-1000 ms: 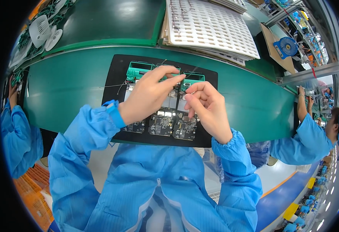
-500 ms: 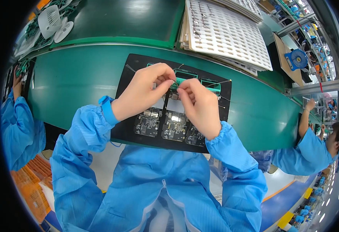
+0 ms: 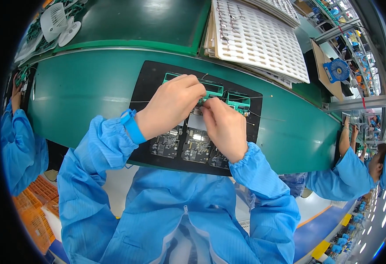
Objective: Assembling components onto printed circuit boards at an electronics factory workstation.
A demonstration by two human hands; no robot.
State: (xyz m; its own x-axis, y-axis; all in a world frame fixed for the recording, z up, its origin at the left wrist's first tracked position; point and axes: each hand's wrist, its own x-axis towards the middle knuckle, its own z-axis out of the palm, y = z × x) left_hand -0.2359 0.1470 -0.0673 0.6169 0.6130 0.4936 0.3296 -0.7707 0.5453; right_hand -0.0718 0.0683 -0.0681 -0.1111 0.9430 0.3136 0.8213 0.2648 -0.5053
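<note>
My left hand (image 3: 174, 104) and my right hand (image 3: 224, 127) meet over the top of the middle circuit board (image 3: 196, 150), fingers pinched at its green frame. What the fingertips hold is hidden; the left hand's knuckles cover much of it. Boards lie side by side on a black mat (image 3: 148, 81): a left board (image 3: 165, 143) and a right board (image 3: 220, 159), the latter partly under my right hand. Another green frame (image 3: 238, 99) stands at the right. Thin wires stick out past the mat, including a grey wire (image 3: 139, 102) beside my left hand.
Stacked white slotted trays (image 3: 263, 44) with small cables stand beyond the green bench (image 3: 91, 88). White fan-like parts (image 3: 54, 22) lie at the far left, and a blue fan (image 3: 337, 69) at the right. Co-workers in blue sleeves sit on both sides (image 3: 23, 145).
My left hand has turned over and moved slightly right and down, its knuckles now covering the fingertips. My right hand has shifted slightly left, and the thin wires lie differently.
</note>
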